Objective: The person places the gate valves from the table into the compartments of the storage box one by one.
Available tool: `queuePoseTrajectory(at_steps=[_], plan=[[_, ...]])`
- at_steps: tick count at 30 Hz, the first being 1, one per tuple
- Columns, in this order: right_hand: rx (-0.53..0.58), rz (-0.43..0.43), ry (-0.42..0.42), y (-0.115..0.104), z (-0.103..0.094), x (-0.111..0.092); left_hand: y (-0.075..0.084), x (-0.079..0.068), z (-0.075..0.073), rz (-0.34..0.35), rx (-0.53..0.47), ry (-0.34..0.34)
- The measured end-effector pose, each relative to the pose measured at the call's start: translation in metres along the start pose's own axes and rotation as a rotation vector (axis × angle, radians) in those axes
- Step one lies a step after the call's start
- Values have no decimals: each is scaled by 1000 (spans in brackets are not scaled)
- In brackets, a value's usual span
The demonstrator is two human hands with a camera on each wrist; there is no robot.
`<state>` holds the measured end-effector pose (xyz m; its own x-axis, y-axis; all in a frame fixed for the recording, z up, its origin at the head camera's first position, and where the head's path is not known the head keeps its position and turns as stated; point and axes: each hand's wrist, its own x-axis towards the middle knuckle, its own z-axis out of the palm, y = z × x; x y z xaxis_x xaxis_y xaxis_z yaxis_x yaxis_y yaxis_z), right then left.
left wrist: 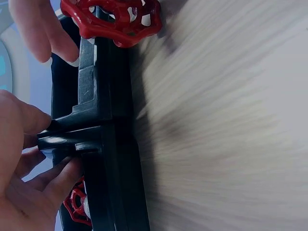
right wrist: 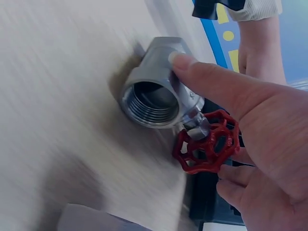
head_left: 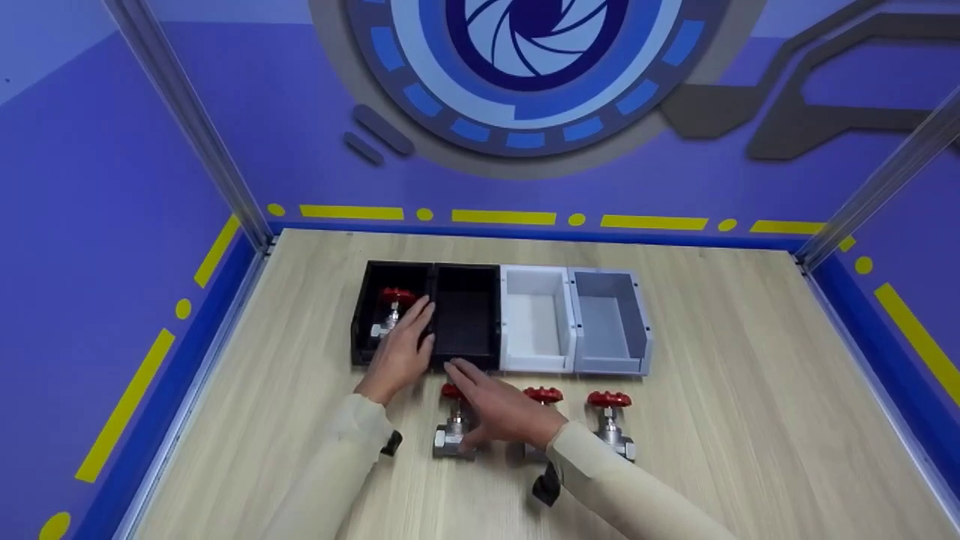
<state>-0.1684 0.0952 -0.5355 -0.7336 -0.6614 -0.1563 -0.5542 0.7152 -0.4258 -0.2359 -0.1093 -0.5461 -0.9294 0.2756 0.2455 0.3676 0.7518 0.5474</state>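
Observation:
My left hand (head_left: 401,358) pinches the adjoining side walls of two black bins, with fingers inside the left black bin (left wrist: 108,178) and the thumb over the right black bin (head_left: 466,311). A valve with a red handwheel (head_left: 395,296) stands in the left bin, partly behind that hand. Reaching over another red-wheeled valve (right wrist: 156,91) on the table, my right hand (head_left: 506,409) has its thumb against the steel body. Its other fingers stretch past the wheel to the right black bin's front edge. That valve's threaded opening shows in the right wrist view.
A white bin (head_left: 534,363) and a grey bin (head_left: 611,365) continue the row to the right. Two more red-wheeled valves lie in front: one (head_left: 544,395) partly hidden by the right hand, another (head_left: 611,431) beside the right sleeve. Panelled walls (head_left: 187,202) enclose the wooden table (head_left: 750,420).

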Motion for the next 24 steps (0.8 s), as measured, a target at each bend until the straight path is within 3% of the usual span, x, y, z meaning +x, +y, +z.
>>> queuePoseTrajectory(at_steps=[6, 13, 24], plan=[[22, -26, -10, 1, 6, -5, 0, -1, 1, -8, 12, -13], [-30, -65, 38, 2, 13, -11, 1, -1, 2, 1, 23, -17], [-28, -17, 58, 2, 19, -15, 2, 0, 3, -8, 25, -23]])
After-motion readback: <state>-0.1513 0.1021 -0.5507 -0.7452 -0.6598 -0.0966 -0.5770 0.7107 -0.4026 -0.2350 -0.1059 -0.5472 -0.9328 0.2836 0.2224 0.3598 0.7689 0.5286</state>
